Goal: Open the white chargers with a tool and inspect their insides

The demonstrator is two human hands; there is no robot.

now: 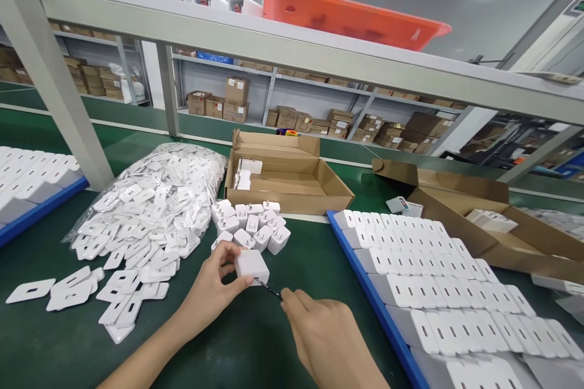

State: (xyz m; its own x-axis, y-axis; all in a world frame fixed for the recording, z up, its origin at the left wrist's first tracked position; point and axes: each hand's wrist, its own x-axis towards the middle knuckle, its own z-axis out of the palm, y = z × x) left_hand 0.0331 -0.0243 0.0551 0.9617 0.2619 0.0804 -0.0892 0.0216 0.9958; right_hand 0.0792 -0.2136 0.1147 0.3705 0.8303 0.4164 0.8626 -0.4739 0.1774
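Note:
My left hand (216,284) grips a white charger block (252,265) between thumb and fingers, a little above the green tabletop. In my right hand (323,329) is a thin dark tool (269,289), its tip at the near edge of the block; whether it is tweezers or a small pick I cannot tell. Just beyond the block stands a cluster of similar white charger blocks (252,224), some with metal prongs showing. Left of my left hand, flat white cover plates (121,298) with slots lie loose, spilling from a clear plastic bag (159,185) full of them.
An open cardboard box (292,202) behind the cluster holds a few white blocks. To the right, a blue tray (371,304) carries rows of white slotted housings, with another open box (456,213) beyond. Another blue tray (43,209) is at left. Overhead, a shelf beam (292,51) supports an orange bin (351,15).

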